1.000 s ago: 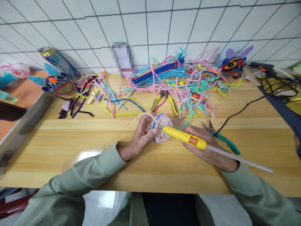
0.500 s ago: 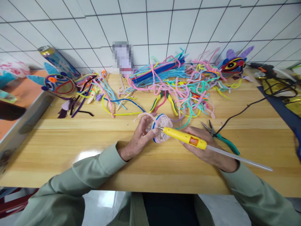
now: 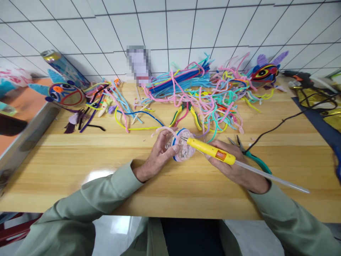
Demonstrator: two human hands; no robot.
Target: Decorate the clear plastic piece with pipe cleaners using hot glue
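1. Closest to the person, two green sleeves [image 3: 106, 195] reach over the table [image 3: 66, 163].
2. The right hand [image 3: 237, 174] is closed around a yellow glue gun [image 3: 207, 148], a clear stick [image 3: 274, 179] trailing from its back end.
3. The left hand [image 3: 154, 160] grips a pink disc [image 3: 187, 152] by its blue-banded edge, tilted above the table midway between the sleeves and the pile.
4. Compared with half a second ago, the nozzle has slid up the disc's face, away from the left thumb, and the gun has shifted slightly with it; whether it touches, I can't tell. The left hand and disc look unmoved.
5. Green pliers [image 3: 257, 161] lie just beyond the right hand; yellow pliers [image 3: 196, 119] sit behind the disc.
6. Further back spreads a heap of pipe cleaners [image 3: 181, 83], between two bright figures [image 3: 66, 95].
7. By the tiled wall [image 3: 178, 32] leans a blue can [image 3: 68, 69], its print too small to read. A pixelated patch [image 3: 138, 64] hides another item.
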